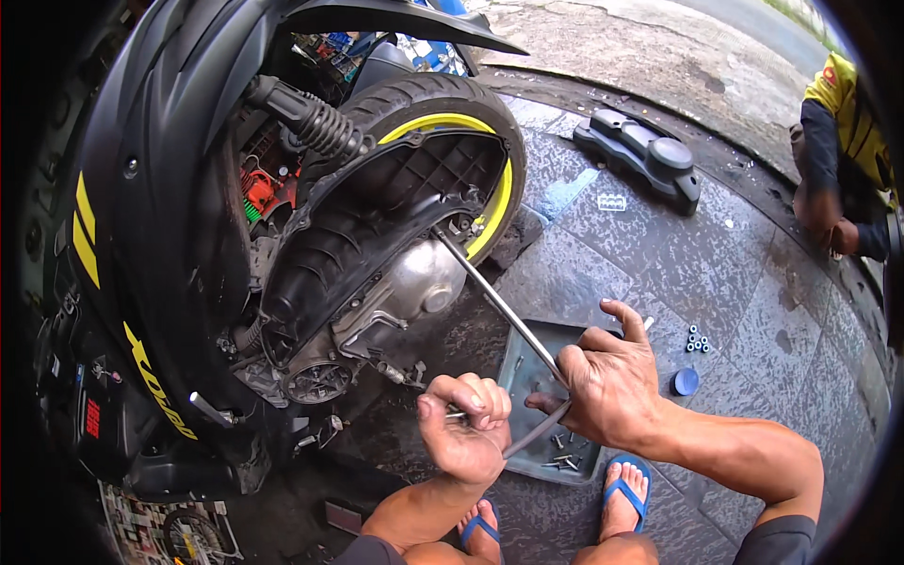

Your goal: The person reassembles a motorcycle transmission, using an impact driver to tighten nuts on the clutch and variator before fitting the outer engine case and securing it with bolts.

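A long T-handle wrench point(504, 309) slants from the scooter's open engine side point(414, 273) toward me, its far end at the casing close to the rear wheel. My right hand point(612, 381) is closed around the wrench's handle, with the index finger lifted. My left hand point(463, 428) is closed beside the handle's lower end. Between its fingers shows a thin, bright metal piece, perhaps a bolt; the rest of it is hidden. The large black inner casing point(377, 226) lies exposed in front of the yellow-rimmed rear wheel point(513, 188).
Under my hands sits a shallow tray point(589, 476) with several bolts. A black cover point(640, 155) lies on the tiles at the back right. Several small rollers point(697, 340) and a blue cap point(686, 381) are on the right. Another person point(847, 160) crouches at the far right.
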Motion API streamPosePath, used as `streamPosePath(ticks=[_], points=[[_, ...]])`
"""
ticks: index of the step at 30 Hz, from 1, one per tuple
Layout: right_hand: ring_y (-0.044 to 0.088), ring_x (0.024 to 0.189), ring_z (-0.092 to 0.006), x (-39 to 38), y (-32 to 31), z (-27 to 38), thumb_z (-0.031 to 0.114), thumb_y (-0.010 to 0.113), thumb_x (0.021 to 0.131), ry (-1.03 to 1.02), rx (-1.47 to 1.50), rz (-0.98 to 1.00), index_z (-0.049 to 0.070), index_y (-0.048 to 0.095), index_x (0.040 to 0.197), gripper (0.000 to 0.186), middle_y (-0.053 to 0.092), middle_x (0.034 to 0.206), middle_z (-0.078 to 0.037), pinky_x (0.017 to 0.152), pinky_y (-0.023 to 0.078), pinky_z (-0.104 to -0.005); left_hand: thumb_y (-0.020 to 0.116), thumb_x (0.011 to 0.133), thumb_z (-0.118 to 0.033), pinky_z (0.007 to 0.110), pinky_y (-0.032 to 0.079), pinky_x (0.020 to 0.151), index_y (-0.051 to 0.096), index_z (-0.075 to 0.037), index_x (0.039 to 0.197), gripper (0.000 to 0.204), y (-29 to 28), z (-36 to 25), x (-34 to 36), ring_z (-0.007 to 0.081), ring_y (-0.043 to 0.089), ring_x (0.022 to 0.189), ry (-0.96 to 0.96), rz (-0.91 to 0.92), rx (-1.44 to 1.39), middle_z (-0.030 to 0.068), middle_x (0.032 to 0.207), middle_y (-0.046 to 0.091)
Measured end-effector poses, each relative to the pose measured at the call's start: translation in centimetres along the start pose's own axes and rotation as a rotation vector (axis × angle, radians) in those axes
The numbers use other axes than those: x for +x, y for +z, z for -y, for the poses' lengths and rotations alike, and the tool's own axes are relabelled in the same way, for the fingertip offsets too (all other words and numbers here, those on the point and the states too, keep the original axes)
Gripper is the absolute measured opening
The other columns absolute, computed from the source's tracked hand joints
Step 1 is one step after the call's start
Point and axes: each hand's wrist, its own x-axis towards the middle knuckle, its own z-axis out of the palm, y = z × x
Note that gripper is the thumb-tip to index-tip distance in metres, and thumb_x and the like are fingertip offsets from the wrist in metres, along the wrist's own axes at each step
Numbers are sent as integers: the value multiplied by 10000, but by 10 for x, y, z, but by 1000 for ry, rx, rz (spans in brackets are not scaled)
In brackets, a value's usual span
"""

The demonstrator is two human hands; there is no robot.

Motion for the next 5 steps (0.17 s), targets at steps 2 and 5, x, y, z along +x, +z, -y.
streamPosePath(ticks=[2, 5], points=[[549, 628, -212, -2, 3, -2, 417, 744, 729, 1, 13, -51, 82, 513, 645, 416, 512, 503, -44, 1026, 323, -515, 283, 1019, -476, 271, 279, 441, 459, -78, 759, 506, 4, -2, 3, 111, 284, 454, -28, 15, 2, 12, 544, 348], [541, 628, -221, -2, 7, -3, 461, 763, 695, 89, 142, -26, 80, 508, 656, 461, 524, 510, -43, 1027, 323, -506, 299, 1012, -491, 274, 276, 428, 468, -85, 761, 507, 12, -12, 9, 110, 280, 442, -80, -74, -98, 12, 538, 355]])
